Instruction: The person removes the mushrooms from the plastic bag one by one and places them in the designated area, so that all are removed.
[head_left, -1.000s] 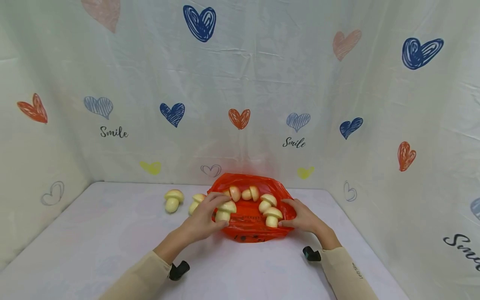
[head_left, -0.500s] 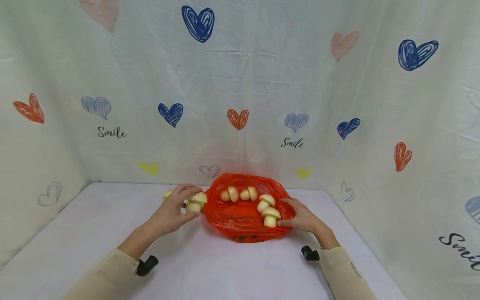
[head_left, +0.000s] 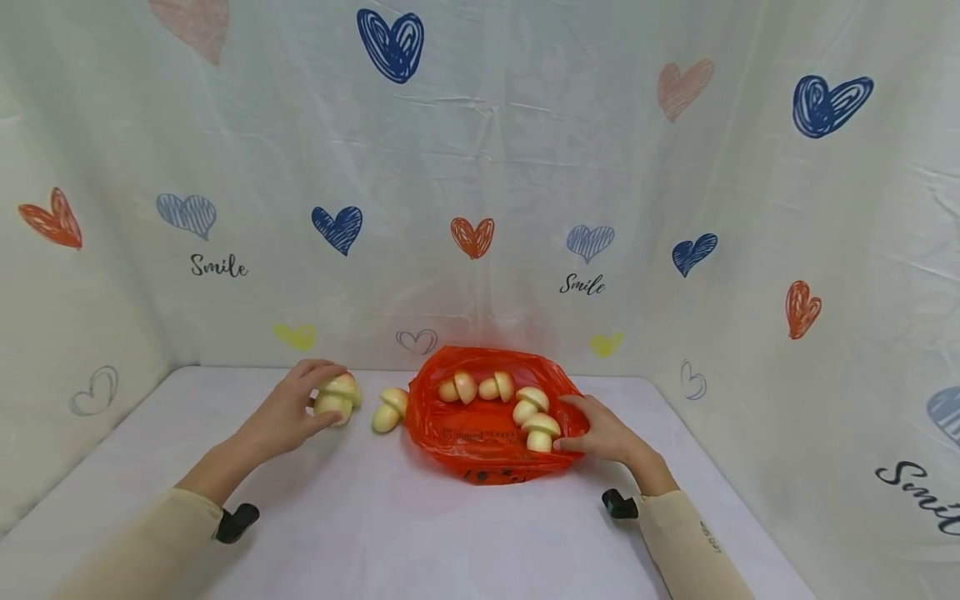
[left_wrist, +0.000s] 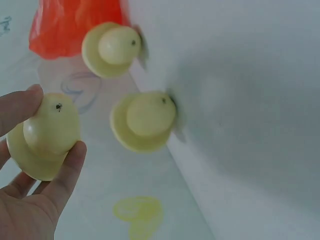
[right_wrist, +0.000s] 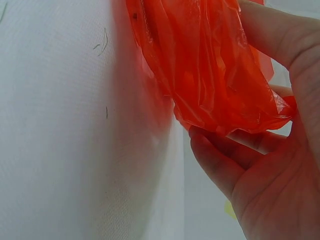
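Note:
My left hand (head_left: 281,417) holds a pale yellow toy mushroom (left_wrist: 52,127) by its stem, between fingers and thumb. In the left wrist view two similar mushrooms stand beyond it, a nearer mushroom (left_wrist: 150,120) and another mushroom (left_wrist: 117,47) close to the bag. Seen from the head, the left hand overlaps one of these, while a mushroom (head_left: 390,410) leans just left of the red plastic bag (head_left: 480,467). My right hand (head_left: 603,429) grips the bag's right side, with crumpled plastic between thumb and fingers. Several mushrooms, among them a front mushroom (head_left: 540,433), lie inside the open bag.
A white table (head_left: 420,542) carries everything. Behind it and at both sides hangs a pale curtain (head_left: 525,183) printed with hearts. A black wrist camera (head_left: 237,522) sits at the left cuff, and a second black camera (head_left: 618,504) is at the right cuff.
My left hand has moved left with its mushroom, from over the bag's left side to the mushrooms at the table's left. The right hand stays on the bag.

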